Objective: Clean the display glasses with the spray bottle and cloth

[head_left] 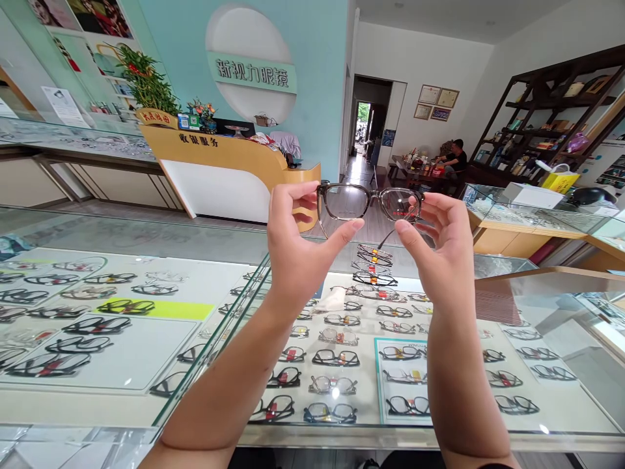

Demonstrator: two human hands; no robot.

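A pair of eyeglasses [374, 194] with a dark, partly see-through frame is held up in front of me, above the glass display case [561, 407]. My left hand [303, 228] pinches its left end by the hinge, thumb below the lens. At the other end my right hand [442, 234] grips the frame with thumb and fingers. Red lettering shows on the right lens. One temple arm hangs down toward the case. Below, several rows of eyeglasses [336, 357] lie inside the case, some with red or yellow tags.
A second glass case with eyeglasses [113, 279] adjoins at the left. Behind stands a yellow and white cashier counter [219, 182] with a plant [146, 81]. At the right are another glass counter [517, 225] and a dark shelf [556, 107]. A person [454, 156] sits at a far table.
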